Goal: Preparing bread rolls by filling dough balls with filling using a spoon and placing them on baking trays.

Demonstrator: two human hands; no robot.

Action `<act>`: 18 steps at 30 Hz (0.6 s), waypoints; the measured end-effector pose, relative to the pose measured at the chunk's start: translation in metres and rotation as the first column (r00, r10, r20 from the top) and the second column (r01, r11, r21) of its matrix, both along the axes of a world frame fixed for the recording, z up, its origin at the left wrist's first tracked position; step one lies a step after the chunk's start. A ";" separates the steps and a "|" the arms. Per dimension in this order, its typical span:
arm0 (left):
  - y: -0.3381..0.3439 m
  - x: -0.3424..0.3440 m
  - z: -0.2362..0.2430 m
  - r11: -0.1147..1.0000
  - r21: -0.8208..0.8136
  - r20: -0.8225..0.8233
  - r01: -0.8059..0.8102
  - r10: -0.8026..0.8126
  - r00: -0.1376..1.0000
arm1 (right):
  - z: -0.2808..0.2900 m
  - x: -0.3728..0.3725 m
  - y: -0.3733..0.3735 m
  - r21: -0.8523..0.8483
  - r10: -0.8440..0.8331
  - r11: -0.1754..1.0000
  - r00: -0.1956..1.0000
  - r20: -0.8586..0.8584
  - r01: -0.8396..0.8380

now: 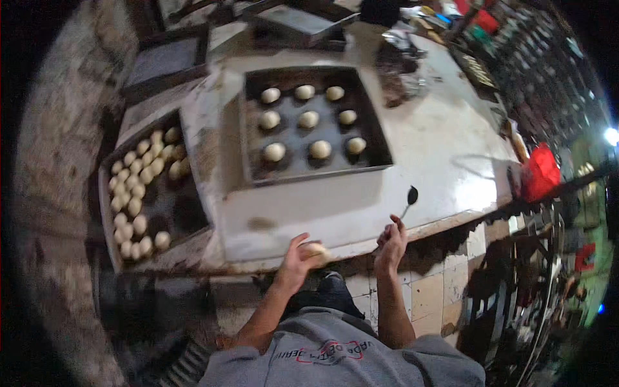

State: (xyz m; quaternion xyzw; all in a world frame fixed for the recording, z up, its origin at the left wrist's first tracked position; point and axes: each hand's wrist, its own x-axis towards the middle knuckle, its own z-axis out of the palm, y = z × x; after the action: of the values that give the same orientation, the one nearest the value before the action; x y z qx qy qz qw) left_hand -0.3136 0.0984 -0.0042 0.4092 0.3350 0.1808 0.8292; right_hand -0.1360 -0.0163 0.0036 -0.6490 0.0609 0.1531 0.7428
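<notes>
Worn white counter (445, 138) spreads before you. At its near edge, your left grip (293, 264) holds a pale, rounded dough piece (316, 252), slightly blurred, while your right grip (391, 246) is closed around a dark-bowled spoon (412, 195). Ahead stands a dark, raised-rim tray (316, 175) of nine dough balls (308, 119), with a broad stretch of counter running right to a red bundle (541, 173).
</notes>
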 end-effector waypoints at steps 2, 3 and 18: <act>0.003 -0.004 0.001 0.986 -0.041 -0.007 0.160 -0.160 0.987 | -0.009 -0.038 0.000 -0.047 0.020 0.999 0.996 0.091 -0.016; -0.003 0.001 -0.014 0.977 -0.114 0.071 0.181 -0.173 0.982 | -0.023 -0.043 -0.008 -0.025 0.019 1.000 0.973 0.229 -0.014; -0.010 -0.028 -0.014 0.797 -0.040 0.191 0.602 -0.586 0.788 | 0.003 0.080 -0.023 -0.612 0.272 0.791 0.893 0.357 0.004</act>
State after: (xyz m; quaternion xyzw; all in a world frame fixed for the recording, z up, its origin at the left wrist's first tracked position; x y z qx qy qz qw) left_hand -0.3420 0.0885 -0.0181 0.4355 0.1263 -0.0720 0.8884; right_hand -0.0562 -0.0397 0.0062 -0.8694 -0.1056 0.0338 0.4816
